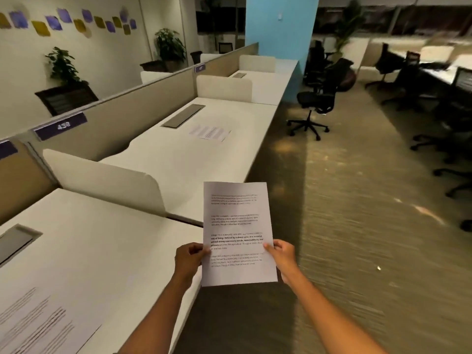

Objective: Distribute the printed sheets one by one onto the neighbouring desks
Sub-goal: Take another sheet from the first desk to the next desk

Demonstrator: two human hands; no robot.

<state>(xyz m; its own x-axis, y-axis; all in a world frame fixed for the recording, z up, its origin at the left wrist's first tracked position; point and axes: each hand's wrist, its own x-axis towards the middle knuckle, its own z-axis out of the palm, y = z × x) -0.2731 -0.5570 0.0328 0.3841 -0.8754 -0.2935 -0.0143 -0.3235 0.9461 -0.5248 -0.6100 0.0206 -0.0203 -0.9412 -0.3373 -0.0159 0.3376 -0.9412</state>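
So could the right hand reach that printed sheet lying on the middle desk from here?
Probably not: the right hand grips the held printed sheet, and the sheet on the middle desk lies well beyond it.

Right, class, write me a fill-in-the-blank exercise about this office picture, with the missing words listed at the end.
1. The white printed sheet with black text is held by ____ hands, the left hand and the right hand.
2. A second printed sheet lies flat on the long white ____ beside a grey rectangular cable hatch.
3. The black mesh office chair stands in front of a tall ____ pillar.
4. The purple partition label carries white ____.

Missing words: both; desk; blue; numbers
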